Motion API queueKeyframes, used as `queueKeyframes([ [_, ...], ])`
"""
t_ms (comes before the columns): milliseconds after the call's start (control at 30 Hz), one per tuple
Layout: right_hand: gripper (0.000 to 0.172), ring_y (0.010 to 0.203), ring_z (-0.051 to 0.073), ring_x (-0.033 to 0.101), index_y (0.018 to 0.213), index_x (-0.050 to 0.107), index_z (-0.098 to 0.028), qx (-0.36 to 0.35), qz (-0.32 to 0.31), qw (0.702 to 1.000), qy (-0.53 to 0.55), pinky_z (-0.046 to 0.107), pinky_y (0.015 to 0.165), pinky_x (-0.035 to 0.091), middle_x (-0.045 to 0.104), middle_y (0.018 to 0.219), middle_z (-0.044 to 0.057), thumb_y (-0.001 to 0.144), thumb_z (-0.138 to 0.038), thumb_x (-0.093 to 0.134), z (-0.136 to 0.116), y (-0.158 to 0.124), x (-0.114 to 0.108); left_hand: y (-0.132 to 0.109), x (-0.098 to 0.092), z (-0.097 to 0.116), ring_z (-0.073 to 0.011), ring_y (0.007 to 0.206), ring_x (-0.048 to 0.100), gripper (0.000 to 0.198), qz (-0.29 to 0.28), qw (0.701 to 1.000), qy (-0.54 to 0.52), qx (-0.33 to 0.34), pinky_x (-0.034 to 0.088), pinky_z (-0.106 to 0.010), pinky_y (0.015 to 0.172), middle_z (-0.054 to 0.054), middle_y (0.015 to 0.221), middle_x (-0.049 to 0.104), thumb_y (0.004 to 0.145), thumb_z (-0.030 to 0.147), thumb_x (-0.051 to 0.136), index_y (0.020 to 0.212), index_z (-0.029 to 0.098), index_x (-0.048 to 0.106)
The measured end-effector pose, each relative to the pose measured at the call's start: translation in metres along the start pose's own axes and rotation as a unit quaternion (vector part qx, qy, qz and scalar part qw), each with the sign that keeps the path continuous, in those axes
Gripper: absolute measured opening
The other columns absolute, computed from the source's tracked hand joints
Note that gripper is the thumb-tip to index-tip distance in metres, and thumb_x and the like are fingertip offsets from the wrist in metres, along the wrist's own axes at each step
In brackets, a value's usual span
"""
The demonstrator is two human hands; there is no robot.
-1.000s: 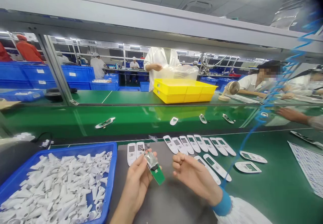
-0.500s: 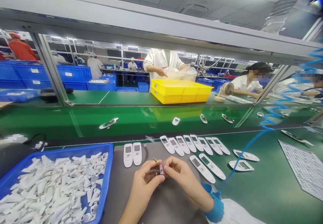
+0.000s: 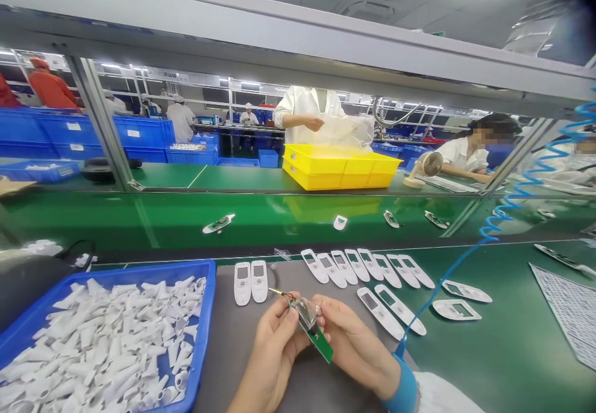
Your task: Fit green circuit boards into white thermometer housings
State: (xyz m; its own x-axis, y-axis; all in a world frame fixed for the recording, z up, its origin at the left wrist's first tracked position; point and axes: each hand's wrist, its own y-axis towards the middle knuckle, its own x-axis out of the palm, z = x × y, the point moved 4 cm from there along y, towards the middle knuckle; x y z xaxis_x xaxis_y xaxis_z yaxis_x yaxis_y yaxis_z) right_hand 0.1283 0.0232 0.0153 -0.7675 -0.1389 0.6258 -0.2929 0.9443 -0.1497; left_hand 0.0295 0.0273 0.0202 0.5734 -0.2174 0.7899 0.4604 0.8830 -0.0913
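My left hand (image 3: pixel 270 348) is closed around a green circuit board (image 3: pixel 323 344), held slanting above the grey mat (image 3: pixel 223 338). From the board's upper end sticks a thin part with a gold-coloured tip (image 3: pixel 275 291), with dark and red wires beside it. A clear plastic piece (image 3: pixel 305 310) lies over the upper half of the board. My right hand (image 3: pixel 351 338) pinches at this clear piece from the right, its other fingers curled behind the board. Beyond my hands, two white device casings (image 3: pixel 242 284) lie side by side, and several more white casings (image 3: pixel 344 268) form a row to the right.
A blue tray (image 3: pixel 210 295) full of white plastic nozzles stands at the left. A coiled blue hose (image 3: pixel 447 276) hangs down near my right wrist. Across the green belt (image 3: pixel 153 214), carrying several part-built devices, a person handles a clear bag over yellow crates (image 3: pixel 342 174).
The board has turned, so its green lower end and the clear piece now show. My right hand has shifted onto the clear piece. Items on the belt appear slightly further right, as does the whole view.
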Motion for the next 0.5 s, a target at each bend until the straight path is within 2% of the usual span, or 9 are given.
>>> queueKeyframes([
  [267,0.014,0.062,0.009,0.041,0.066,0.054,-0.016,-0.026,0.002,0.999,0.045,0.020,0.059,0.037,0.041,0.066,-0.002,0.073,-0.028,0.057,0.002,0.005,0.001,0.003,-0.007,-0.005,-0.0152,0.081,0.057,0.011,0.051,0.996,-0.061,0.041,0.045,-0.032,0.080,-0.003,0.082,0.060,0.077,0.019,0.052,0.087,0.015,0.056],
  [500,0.012,0.071,0.012,0.048,0.071,0.057,-0.018,-0.049,0.013,0.997,0.059,0.025,0.067,0.040,0.049,0.073,0.000,0.072,-0.030,0.059,0.007,0.010,-0.006,0.007,-0.019,-0.005,-0.0166,0.083,0.058,0.013,0.061,0.990,-0.122,0.033,0.046,-0.030,0.077,-0.009,0.086,0.062,0.078,0.018,0.050,0.082,0.010,0.059],
])
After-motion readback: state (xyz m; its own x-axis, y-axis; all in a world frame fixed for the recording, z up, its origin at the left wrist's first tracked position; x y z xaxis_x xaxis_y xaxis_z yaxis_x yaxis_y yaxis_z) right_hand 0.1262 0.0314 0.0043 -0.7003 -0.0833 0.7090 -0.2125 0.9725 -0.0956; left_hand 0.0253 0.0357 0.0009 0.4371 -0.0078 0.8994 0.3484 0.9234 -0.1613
